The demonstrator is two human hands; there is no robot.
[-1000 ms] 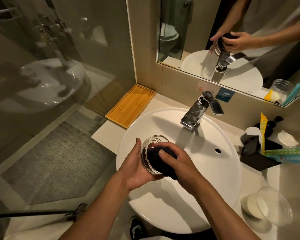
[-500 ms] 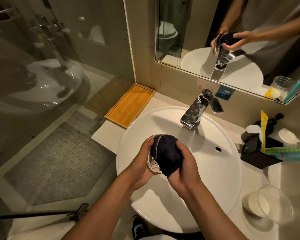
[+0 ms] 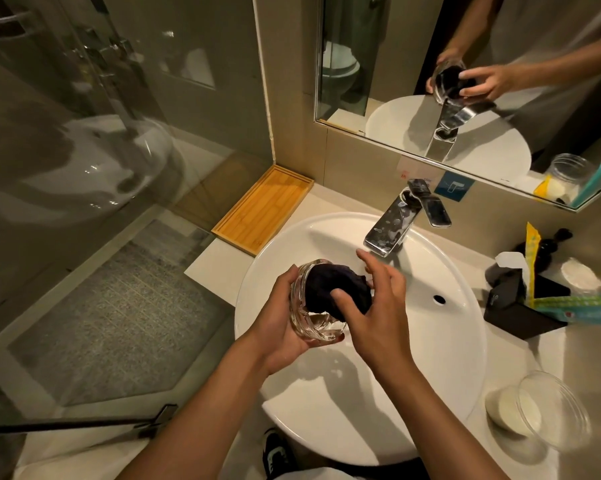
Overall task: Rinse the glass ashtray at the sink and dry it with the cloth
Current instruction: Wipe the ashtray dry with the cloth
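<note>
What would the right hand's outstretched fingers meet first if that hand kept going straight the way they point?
Probably the faucet: the right hand has fingers aimed up toward its spout, with a gap between them. Depth is unclear; they might pass below it.

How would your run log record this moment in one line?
phase: drying | left hand: holds glass ashtray | right hand: presses dark cloth in

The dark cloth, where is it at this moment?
In the head view, the dark cloth is stuffed in the clear glass ashtray held by the left hand, above the round white sink; the right hand presses it.
</note>
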